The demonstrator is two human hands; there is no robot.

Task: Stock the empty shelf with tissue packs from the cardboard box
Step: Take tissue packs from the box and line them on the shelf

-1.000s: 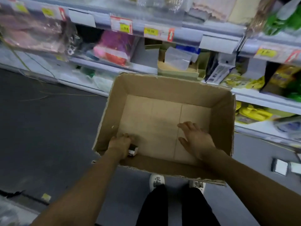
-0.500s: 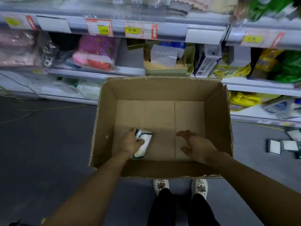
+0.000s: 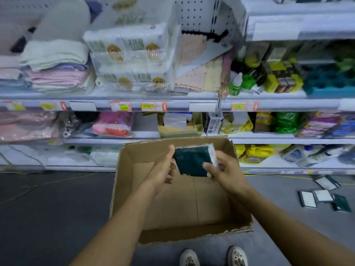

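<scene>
A small tissue pack (image 3: 194, 162), dark green with white edges, is held in the air above the far half of the open cardboard box (image 3: 115, 191). My right hand (image 3: 226, 171) grips its right end, thumb on the front face. My left hand (image 3: 162, 169) holds its left edge, thumb up along the side and fingers curled beneath. The box stands on the grey floor in front of the shelving. Only bare cardboard shows on its floor (image 3: 182, 206).
Shelves (image 3: 201, 107) run across the back, carrying folded towels (image 3: 55, 73), big wrapped tissue bundles (image 3: 130, 60), bottles and bags. Several small tissue packs (image 3: 324, 196) lie on the floor to the right. My shoes (image 3: 211, 257) stand just behind the box. A thin cable (image 3: 48, 184) crosses the floor left.
My left hand lifted the tissue pack off the box floor to above the box. My right hand rose from the box floor and took its other end. The view tilted up.
</scene>
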